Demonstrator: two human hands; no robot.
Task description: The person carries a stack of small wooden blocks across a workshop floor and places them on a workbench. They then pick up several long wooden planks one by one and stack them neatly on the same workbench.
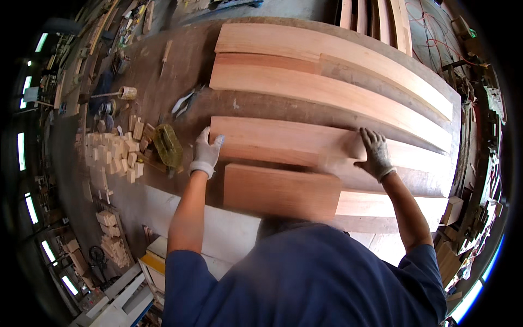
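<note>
Both my hands wear pale work gloves. My left hand (pixel 206 151) is at the left end of a long reddish plank (pixel 283 133), its thumb apart from the fingers and close against the end. Toward the plank's right part, my right hand (pixel 377 155) lies with fingers spread over its far edge. Nearer to me is a short, wide board (pixel 278 191), with a paler board (pixel 387 204) running out to its right. Two more long planks, a farthest one (pixel 359 52) and a middle one (pixel 327 95), lie beyond, roughly parallel.
On the brown worktable (pixel 180 68), left of the planks, are a yellowish block-shaped object (pixel 167 147), a pile of small wood blocks (pixel 114 152), a white-handled tool (pixel 181 102) and a small cup (pixel 128 93). More long boards (pixel 376 22) stand past the far right edge.
</note>
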